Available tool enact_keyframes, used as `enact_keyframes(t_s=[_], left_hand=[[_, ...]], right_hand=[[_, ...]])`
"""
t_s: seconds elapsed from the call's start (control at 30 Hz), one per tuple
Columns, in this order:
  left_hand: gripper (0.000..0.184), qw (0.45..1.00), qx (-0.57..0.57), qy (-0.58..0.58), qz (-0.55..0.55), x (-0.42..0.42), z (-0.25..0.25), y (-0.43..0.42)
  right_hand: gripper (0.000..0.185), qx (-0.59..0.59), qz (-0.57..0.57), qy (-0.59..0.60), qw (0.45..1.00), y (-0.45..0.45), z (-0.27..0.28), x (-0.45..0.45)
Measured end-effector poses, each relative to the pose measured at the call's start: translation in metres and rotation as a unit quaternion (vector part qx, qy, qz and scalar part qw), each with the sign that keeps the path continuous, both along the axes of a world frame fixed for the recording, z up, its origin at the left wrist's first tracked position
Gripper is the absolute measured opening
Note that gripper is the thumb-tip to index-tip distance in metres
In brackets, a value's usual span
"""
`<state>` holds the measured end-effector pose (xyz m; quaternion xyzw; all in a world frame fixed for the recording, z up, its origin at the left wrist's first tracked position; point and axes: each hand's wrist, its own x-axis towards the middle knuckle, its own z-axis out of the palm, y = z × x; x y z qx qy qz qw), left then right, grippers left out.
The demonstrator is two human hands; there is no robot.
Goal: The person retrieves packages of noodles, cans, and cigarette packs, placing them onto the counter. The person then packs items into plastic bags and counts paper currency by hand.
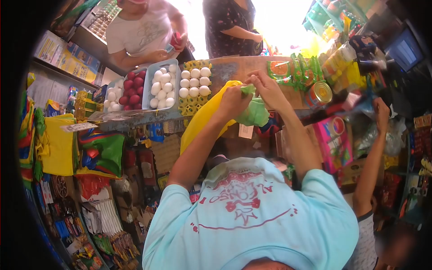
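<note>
Over the front edge of the counter, my left hand (235, 103) is closed around a crumpled green plastic bag (255, 113), which hangs below my fingers. My right hand (268, 90) is just beside it, its fingers bent and pinched together at the top of the bag; the exact hold is partly hidden. A long yellow plastic bag (200, 128) drapes behind my left wrist and forearm. Whether my left hand also grips the yellow bag, I cannot tell. Left of my hands stands a yellow egg tray (191, 107) with white eggs (194, 83).
Tubs of white eggs (163, 85) and dark red eggs (133, 90) line the counter's left. Green packets (306, 72) and a large can (320, 93) stand right. Two people face me across the counter (243, 67). Another person's raised arm (371, 157) is at my right.
</note>
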<state>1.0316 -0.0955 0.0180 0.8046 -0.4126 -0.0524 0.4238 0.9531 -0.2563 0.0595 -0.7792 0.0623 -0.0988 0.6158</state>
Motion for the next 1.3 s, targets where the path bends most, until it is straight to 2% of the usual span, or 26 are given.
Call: enact_keyframes(t_s=[0.03,0.13,0.23,0.33,0.47,0.57,0.67,0.73,0.77,0.87,0.97,1.07,1.17,1.3], left_hand=[[0.025,1.000,0.006,0.011,-0.004,-0.003,0.005,0.002],[0.022,0.997,0.041,0.054,-0.043,0.008,0.016,0.012],[0.020,0.986,0.049,0.149,-0.065,0.016,0.023,0.026],[0.018,0.968,0.023,0.237,-0.082,0.022,0.025,0.031],[0.016,0.951,-0.031,0.296,-0.084,0.024,0.011,0.034],[0.016,0.953,-0.044,0.288,-0.080,0.017,0.008,0.031],[0.017,0.992,-0.014,0.114,-0.061,0.006,0.005,0.020],[0.019,0.996,-0.044,0.036,-0.065,0.002,0.009,0.012],[0.020,0.996,-0.059,-0.003,-0.065,0.000,0.012,0.010],[0.015,0.993,-0.071,-0.081,-0.045,-0.010,0.008,0.006],[0.014,0.991,-0.064,-0.114,0.006,-0.010,0.010,0.002],[0.016,0.990,-0.047,-0.133,0.014,-0.009,0.015,0.003],[0.019,0.986,-0.064,-0.152,0.015,-0.009,0.013,0.006],[0.018,0.987,-0.034,-0.151,0.040,-0.003,0.017,0.011]], right_hand=[[0.015,0.064,-0.002,0.034,0.997,-0.004,-0.003,0.000],[0.018,-0.145,0.055,-0.016,0.988,-0.004,-0.006,-0.009],[0.021,-0.346,0.090,-0.145,0.922,-0.002,-0.007,-0.017],[0.023,-0.373,0.045,-0.094,0.922,0.008,-0.005,-0.021],[0.023,-0.191,-0.023,0.058,0.980,0.033,-0.013,-0.036],[0.023,-0.252,-0.004,0.106,0.962,0.033,-0.022,-0.043],[0.022,-0.384,-0.117,-0.016,0.916,0.028,-0.010,-0.040],[0.022,-0.187,-0.066,-0.006,0.980,0.015,-0.022,-0.024],[0.023,-0.083,-0.038,-0.002,0.996,0.008,-0.030,-0.015],[0.025,-0.045,0.043,0.053,0.997,-0.019,-0.050,-0.004],[0.026,-0.079,0.078,0.127,0.986,-0.023,-0.026,-0.008],[0.026,0.028,0.092,0.125,0.988,-0.024,-0.045,-0.009],[0.022,0.093,0.055,0.125,0.986,-0.014,-0.038,-0.012],[0.016,-0.058,0.002,0.032,0.998,0.000,-0.024,-0.013]])
